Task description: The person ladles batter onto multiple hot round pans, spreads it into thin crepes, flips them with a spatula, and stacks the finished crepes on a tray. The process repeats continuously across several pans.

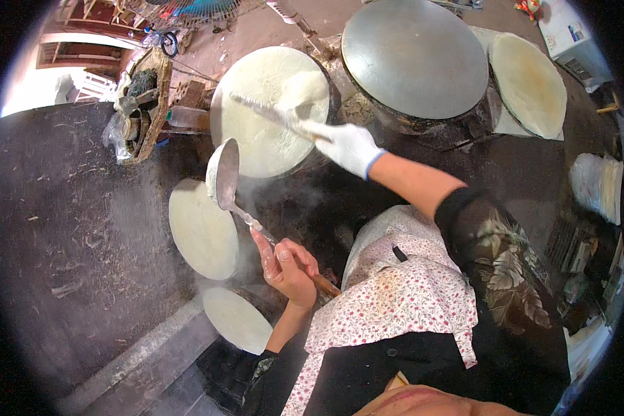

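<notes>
My right hand (347,145), in a white knit glove, grips a long batter-coated spreader (263,109) over the batter-covered round griddle (253,145) at the top centre. Some batter heaps at that griddle's right side. My bare left hand (289,267) is closed on the wooden handle of a metal ladle (223,173), whose batter-smeared bowl is raised just below that griddle. To the left, two more pale batter rounds (201,229) (237,320) lie on cooking surfaces, with steam around them.
A bare metal griddle (414,52) sits upper right, beside a pale flatbread (527,83) on a board. Upper left are a basket of items (142,104) and a fan (177,10). A plastic-wrapped stack (596,187) and a white box (565,38) stand at the right.
</notes>
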Demonstrator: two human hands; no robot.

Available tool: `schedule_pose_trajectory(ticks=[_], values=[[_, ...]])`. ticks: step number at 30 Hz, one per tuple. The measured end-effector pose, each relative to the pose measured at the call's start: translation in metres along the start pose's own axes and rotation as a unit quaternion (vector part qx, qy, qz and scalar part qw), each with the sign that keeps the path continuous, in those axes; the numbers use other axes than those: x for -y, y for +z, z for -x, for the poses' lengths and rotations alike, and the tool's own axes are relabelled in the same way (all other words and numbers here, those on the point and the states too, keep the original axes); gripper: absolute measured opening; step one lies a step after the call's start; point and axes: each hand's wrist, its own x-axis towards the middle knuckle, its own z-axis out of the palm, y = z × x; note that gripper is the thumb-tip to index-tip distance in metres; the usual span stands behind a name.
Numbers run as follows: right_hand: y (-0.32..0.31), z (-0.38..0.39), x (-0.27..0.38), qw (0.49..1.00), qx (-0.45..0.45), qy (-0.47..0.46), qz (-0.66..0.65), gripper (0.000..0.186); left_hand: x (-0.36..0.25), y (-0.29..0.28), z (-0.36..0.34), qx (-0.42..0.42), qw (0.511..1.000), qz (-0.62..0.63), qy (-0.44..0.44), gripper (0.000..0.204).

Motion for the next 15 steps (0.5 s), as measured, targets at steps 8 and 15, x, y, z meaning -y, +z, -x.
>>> schedule_pose_trajectory(ticks=[8, 15], values=[[0.063, 0.062, -0.021, 0.957, -0.193, 0.175, -0.124, 0.047, 0.000, -0.015, -0.007, 0.012, 0.998, 0.011, -0.053, 0.063], [0.055, 0.003, -0.026, 0.965, -0.116, 0.192, -0.136, 0.044, -0.009, -0.035, -0.012, -0.017, 0.991, 0.004, -0.133, 0.060]])
